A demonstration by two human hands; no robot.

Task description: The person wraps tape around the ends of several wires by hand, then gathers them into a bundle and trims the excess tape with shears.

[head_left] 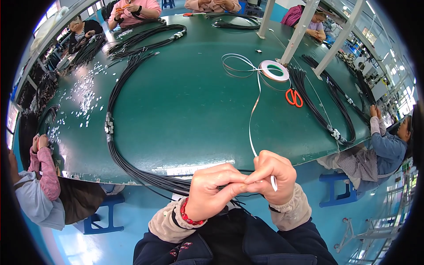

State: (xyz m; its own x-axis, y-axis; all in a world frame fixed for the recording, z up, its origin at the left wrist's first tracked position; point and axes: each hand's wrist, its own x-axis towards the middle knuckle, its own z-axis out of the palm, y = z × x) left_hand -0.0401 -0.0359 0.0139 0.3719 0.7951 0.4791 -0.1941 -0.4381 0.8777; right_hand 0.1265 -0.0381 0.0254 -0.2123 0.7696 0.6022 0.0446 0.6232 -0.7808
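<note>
right hand point(277, 174) clasps the white strip point(250, 131) (light, floppy, i'd judge), best pinched near its end; left hand point(215, 187) pinches closed, on what i can't tell.

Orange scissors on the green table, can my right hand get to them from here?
Probably yes, with a forward stretch: the way from your right hand over the green table to the scissors looks unblocked, though that hand holds the white strip.

The person shows two hands, left hand point(214, 189) and right hand point(274, 176). One strip point(274, 183), one roll point(276, 78), one table point(185, 101), three posts point(300, 33), at least one pair of scissors point(294, 97), three stools point(333, 178) and six co-workers point(388, 152) show; the black cables point(152, 178) overlap beyond counting.
</note>
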